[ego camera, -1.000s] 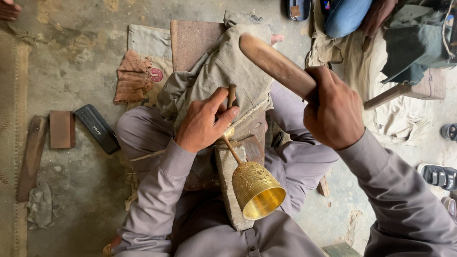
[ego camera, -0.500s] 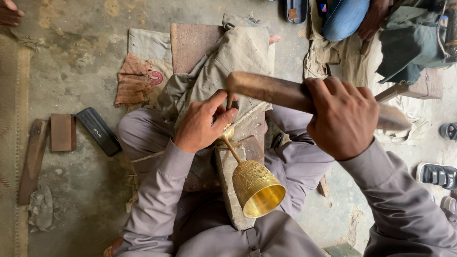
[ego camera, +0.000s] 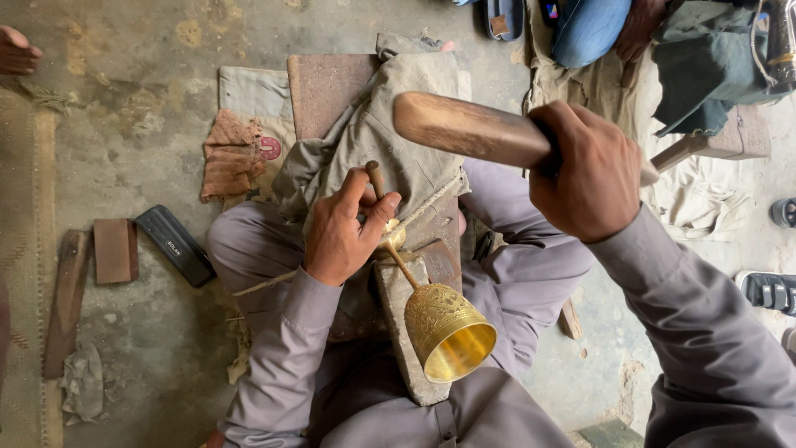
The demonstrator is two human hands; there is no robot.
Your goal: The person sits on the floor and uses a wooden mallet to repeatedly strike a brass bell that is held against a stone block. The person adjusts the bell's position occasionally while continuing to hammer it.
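I sit cross-legged on the floor. My left hand (ego camera: 342, 231) grips a thin metal punch (ego camera: 376, 177) whose tip rests at the foot of a brass goblet (ego camera: 446, 330). The goblet lies on its side on a stone block (ego camera: 400, 332) in my lap, its engraved bowl and shiny open mouth toward me. My right hand (ego camera: 590, 172) holds a thick wooden mallet (ego camera: 466, 129), which lies nearly level above and to the right of the punch, not touching it. A grey-green cloth (ego camera: 398, 149) covers the block's far end.
On the concrete floor to the left lie a black case (ego camera: 175, 245), a brown block (ego camera: 111, 250), a wooden strip (ego camera: 65, 300) and a reddish rag (ego camera: 232, 158). Another person's foot (ego camera: 18, 51) shows at top left. A seated person's blue-clad knee (ego camera: 590, 30) and sandals (ego camera: 769, 290) are at right.
The mallet in my right hand has swung down from a raised tilt to near level, close above the punch. My left hand, the punch and the goblet have stayed put.
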